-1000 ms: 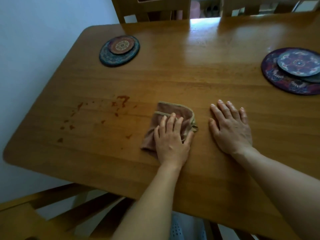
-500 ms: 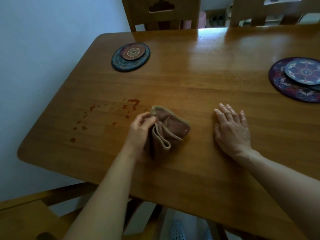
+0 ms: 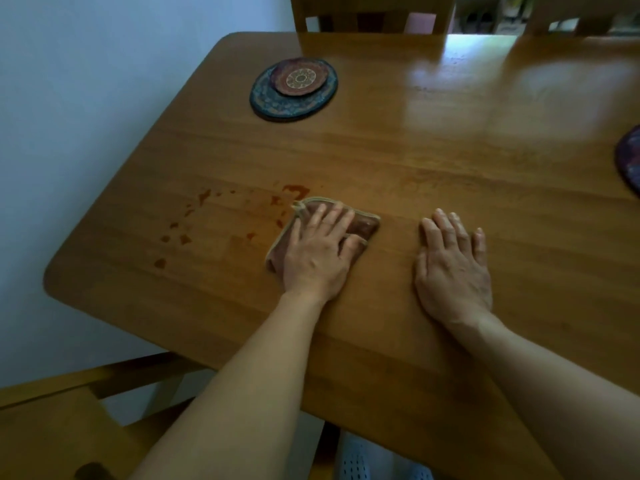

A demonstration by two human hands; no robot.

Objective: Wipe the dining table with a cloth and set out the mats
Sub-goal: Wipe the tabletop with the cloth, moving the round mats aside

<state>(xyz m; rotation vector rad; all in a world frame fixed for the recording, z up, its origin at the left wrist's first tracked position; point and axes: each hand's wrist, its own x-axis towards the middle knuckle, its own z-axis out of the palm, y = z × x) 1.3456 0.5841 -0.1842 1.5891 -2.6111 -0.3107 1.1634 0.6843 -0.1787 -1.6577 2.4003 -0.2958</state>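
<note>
Glossy honey-brown wooden tabletop, rounded corner, pale wall on the left, wooden chair back at the far edge; folded brown cloth with tan piping near the front edge, pressed flat under left hand, fingers spread; right hand flat on bare wood beside it, fingers straight, holding nothing; reddish-brown spots scattered left of the cloth, nearest just beside its far corner. Risks, as judged: smearing instead of lifting if swept fast; fold slipping open under a flat palm; outlying spots near the corner missed. Stack of two round patterned mats, small red on large blue, well beyond the spots, clear of the wiping path; dark purple round mat cut off at the right edge
</note>
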